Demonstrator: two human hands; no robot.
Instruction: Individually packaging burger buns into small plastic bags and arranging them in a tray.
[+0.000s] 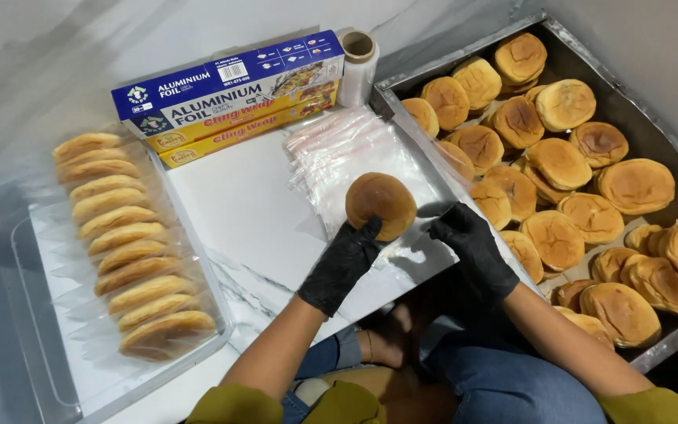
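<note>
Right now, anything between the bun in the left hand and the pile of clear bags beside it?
Nothing visible. The left hand holds the bun upright, directly over the clear bags on the white surface. The right hand is beside it, touching a bag's edge. The foil boxes and the bun tray sit clear of it.

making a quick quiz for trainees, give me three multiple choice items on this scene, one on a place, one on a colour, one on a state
1. Where do the bagged buns stand?
A. in the clear tub on the left
B. in the metal tray
C. on the boxes

2. What colour are the gloves?
A. blue
B. black
C. white

3. What is the left hand doing?
A. resting flat
B. holding a bun
C. gripping a roll

Answers:
1 A, they line the clear tub, while the metal tray holds loose buns.
2 B, both the left and the right hand wear black.
3 B, its fingers clasp one bun above the pile of plastic bags.
</note>
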